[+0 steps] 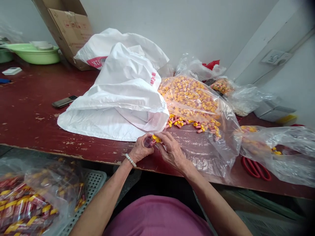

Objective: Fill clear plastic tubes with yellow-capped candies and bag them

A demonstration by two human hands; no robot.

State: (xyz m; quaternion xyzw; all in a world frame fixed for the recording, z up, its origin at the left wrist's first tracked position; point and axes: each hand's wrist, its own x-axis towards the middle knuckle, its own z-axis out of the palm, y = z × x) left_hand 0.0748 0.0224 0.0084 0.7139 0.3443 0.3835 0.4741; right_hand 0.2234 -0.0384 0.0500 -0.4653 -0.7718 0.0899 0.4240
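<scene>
My left hand (pixel 140 150), with a beaded bracelet at the wrist, is wrapped round a small clear container (pixel 147 141) near the table's front edge. Just right of it, my right hand (pixel 169 149) holds a small yellow-capped piece (pixel 156 139) with a reddish body between thumb and fingers, at the container's opening. Behind my hands lies a large white woven sack (pixel 118 98), its mouth facing me. To its right, a clear plastic bag (pixel 192 95) holds a heap of yellow-capped pieces; some of them (pixel 209 126) lie loose at its mouth.
Red-handled scissors (pixel 256 168) and another plastic bag (pixel 290 144) lie at the right. A phone (pixel 64 102), green basin (pixel 36 54) and cardboard box (pixel 72 32) are at the left. Below the table, a grey crate (pixel 94 183) holds bagged yellow-capped containers (pixel 22 206).
</scene>
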